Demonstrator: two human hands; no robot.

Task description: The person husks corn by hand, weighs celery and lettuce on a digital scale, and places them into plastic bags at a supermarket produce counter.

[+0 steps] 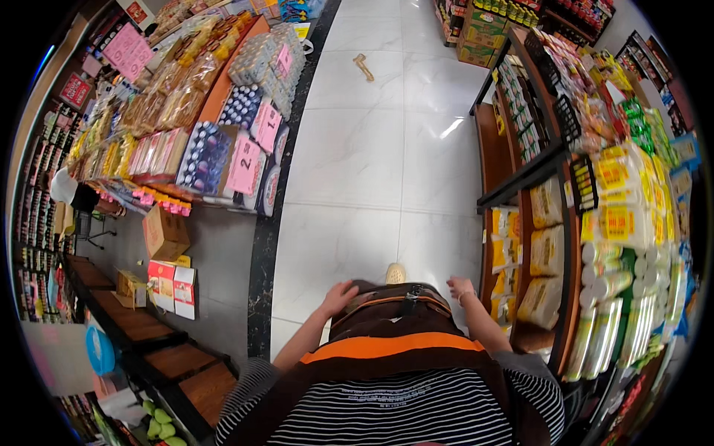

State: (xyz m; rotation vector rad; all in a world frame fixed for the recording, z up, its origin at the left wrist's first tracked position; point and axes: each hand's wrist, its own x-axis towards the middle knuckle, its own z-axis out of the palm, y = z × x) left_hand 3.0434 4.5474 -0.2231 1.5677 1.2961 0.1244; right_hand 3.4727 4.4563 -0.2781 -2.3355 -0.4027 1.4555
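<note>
My left hand (338,297) hangs beside my dark apron (390,318), near its left edge, with nothing visible in it; its fingers look loosely curled. My right hand (461,287) is at my other side, a little left of the lower shelf packs, its fingers bent and a band on the wrist. Whether it holds anything small cannot be made out. The toe of one beige clog (396,273) shows past the apron. Farther ahead, a tan, elongated object (363,68) lies on the pale tiled floor (346,156).
At left stands a display of packaged food and bottled drinks (206,156) with pink price cards. An open cardboard box (165,234) and empty-looking wooden shelves (134,318) lie nearer. Stocked shelving (569,223) with wrapped paper packs (616,173) lines the right side.
</note>
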